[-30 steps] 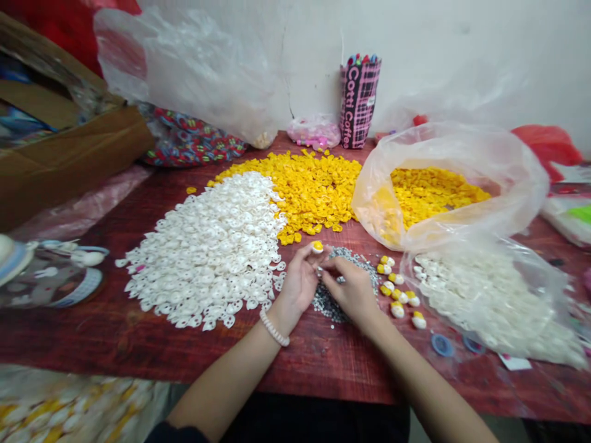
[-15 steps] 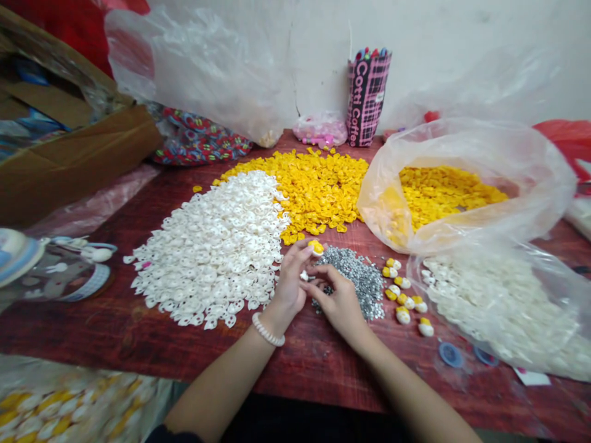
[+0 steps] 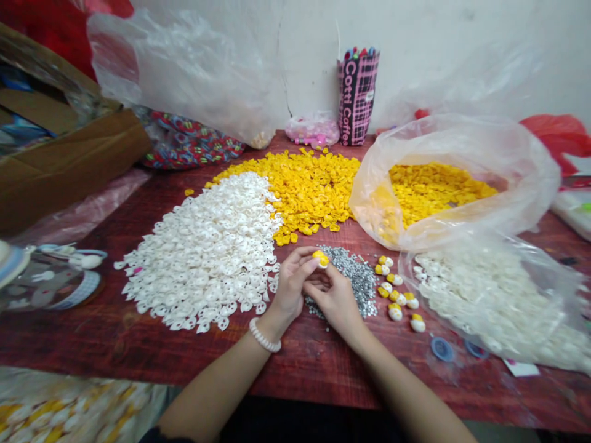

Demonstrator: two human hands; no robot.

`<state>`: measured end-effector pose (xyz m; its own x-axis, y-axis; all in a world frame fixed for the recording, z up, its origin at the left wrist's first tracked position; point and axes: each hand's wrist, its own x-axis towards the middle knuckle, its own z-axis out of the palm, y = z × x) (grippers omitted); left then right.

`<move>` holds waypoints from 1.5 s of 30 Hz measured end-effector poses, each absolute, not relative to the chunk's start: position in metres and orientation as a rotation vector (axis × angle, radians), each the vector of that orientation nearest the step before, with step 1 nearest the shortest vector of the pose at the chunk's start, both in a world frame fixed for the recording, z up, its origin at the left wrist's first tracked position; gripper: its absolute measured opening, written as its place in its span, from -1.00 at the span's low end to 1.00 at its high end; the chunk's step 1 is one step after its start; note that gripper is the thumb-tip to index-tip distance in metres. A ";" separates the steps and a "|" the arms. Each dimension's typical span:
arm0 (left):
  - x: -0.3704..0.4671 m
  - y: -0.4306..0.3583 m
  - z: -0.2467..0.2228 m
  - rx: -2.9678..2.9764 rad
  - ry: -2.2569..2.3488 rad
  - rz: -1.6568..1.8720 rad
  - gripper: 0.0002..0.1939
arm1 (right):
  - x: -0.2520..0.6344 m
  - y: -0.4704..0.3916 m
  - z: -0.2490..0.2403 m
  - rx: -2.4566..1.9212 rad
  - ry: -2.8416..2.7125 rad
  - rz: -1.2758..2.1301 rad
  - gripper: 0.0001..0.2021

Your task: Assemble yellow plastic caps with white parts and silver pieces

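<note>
Here, above the grained, dark red tabletop [image 3: 295, 369], the left hand [image 3: 290, 284] has its thumb and fingers closed on a small rounded yellow-and-white piece [image 3: 320, 258], smooth and slightly glossy, its yellow side up. The right hand [image 3: 333, 296] meets it from the other side, its fingers bent and close together, their tips partly hidden at the left fingers, so whether they grip anything cannot be told. A beaded-looking pale coil bracelet [image 3: 265, 336] rings the left wrist. Beneath and just beyond the right hand spreads a heap of tiny grey pellets [image 3: 357, 277], grainy and faintly shiny. To the left lies a broad mound of thin white pieces [image 3: 198, 252], many pointed at one end and pierced with holes; it touches a pile of yellow pieces [image 3: 318, 191], curled and matt, behind it. Right of the pellets sit several egg-like two-tone pieces [image 3: 395, 312], loosely scattered. Behind them, a wide-mouthed, cloudy plastic bag [image 3: 521, 160] holds more yellow parts, and a crinkled clear bag [image 3: 503, 301] full of whitish parts slumps in front of it. Near the wall, a plaid pink-and-black bag [image 3: 357, 98] stands upright, its top filled with colourful bits.
</note>
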<state>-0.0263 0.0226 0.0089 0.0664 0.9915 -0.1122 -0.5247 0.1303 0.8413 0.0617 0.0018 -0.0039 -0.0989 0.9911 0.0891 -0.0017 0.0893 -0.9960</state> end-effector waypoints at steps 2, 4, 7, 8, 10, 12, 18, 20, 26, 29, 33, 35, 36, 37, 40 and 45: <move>-0.027 0.024 0.009 0.704 0.826 1.308 -0.80 | 0.065 0.001 -0.001 -1.074 -1.323 1.235 -0.81; -0.028 0.027 0.008 0.721 0.825 1.347 -0.81 | 0.074 0.004 0.004 -1.080 -1.278 1.235 -0.83; -0.031 0.031 0.008 0.866 0.884 1.451 -0.80 | 0.096 0.014 0.013 -1.123 -1.078 1.178 -0.77; -0.032 0.031 0.008 0.939 0.919 1.465 -0.79 | 0.103 0.018 0.016 -1.135 -1.013 1.138 -0.75; -0.033 0.031 0.008 1.077 0.985 1.434 -0.75 | 0.113 0.023 0.020 -1.141 -0.941 1.076 -0.75; -0.031 0.029 0.009 1.146 1.014 1.365 -0.72 | 0.115 0.024 0.021 -1.140 -0.950 1.050 -0.76; -0.025 0.025 0.007 1.080 1.010 1.303 -0.71 | 0.098 0.015 0.018 -1.166 -1.084 0.986 -0.85; -0.024 0.025 0.004 1.078 1.016 1.322 -0.72 | 0.095 0.013 0.016 -1.171 -1.096 0.938 -0.87; -0.021 0.018 -0.001 1.102 1.025 1.369 -0.76 | 0.087 0.008 0.008 -1.167 -1.075 0.816 -0.87; -0.020 0.016 -0.002 1.095 1.036 1.370 -0.76 | 0.086 0.007 0.006 -1.175 -1.086 0.782 -0.85; -0.020 0.022 -0.001 0.960 1.011 1.377 -0.77 | 0.094 0.008 0.008 -1.180 -1.331 0.700 -0.84; -0.021 0.026 0.000 0.873 0.986 1.371 -0.78 | 0.100 0.010 0.009 -1.139 -1.542 0.637 -0.81; -0.022 0.028 0.001 0.850 0.974 1.354 -0.79 | 0.103 0.012 0.009 -1.123 -1.631 0.584 -0.76; -0.023 0.029 0.002 0.843 0.965 1.329 -0.80 | 0.106 0.013 0.008 -1.120 -1.695 0.516 -0.71; -0.024 0.030 0.004 0.872 0.929 1.229 -0.83 | 0.111 0.015 0.003 -1.165 -1.770 0.319 -0.76; -0.025 0.031 0.003 0.922 0.917 1.112 -0.79 | 0.113 0.016 0.000 -1.213 -1.824 0.245 -0.84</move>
